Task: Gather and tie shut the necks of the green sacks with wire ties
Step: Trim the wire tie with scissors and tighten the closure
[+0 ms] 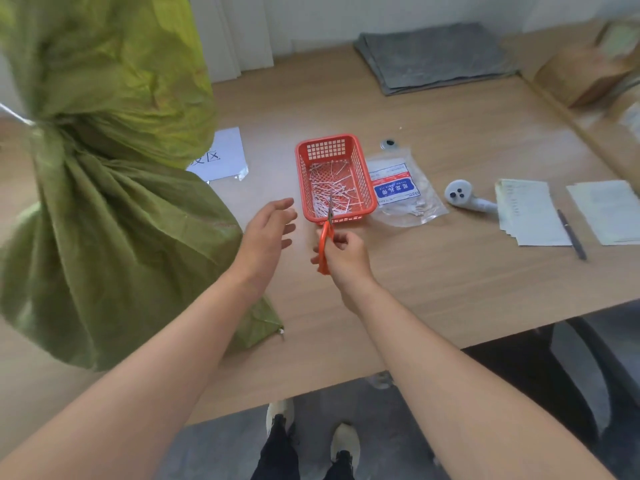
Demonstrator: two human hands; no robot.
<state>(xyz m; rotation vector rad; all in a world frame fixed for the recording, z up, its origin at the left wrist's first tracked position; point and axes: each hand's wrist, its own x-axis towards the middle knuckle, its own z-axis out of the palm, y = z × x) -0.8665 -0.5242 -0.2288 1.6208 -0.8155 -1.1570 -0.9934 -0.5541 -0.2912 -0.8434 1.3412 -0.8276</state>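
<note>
A green sack (104, 220) stands on the wooden table (450, 271) at the left, its neck gathered and bound by a white tie (20, 117) whose tail sticks out to the left. My left hand (268, 233) hovers open just right of the sack, holding nothing. My right hand (341, 256) grips orange-handled scissors (326, 237), blades pointing into the red basket (363, 188). The basket holds several white cut tie pieces. A clear packet of ties (401, 188) with a blue label lies right of the basket.
A grey folded cloth (433, 57) lies at the back. A white controller (464, 197), paper sheets (530, 213) and a pen (573, 237) sit at the right. A labelled sheet (225, 154) lies behind the sack. A black chair (571, 375) stands at the table's front edge.
</note>
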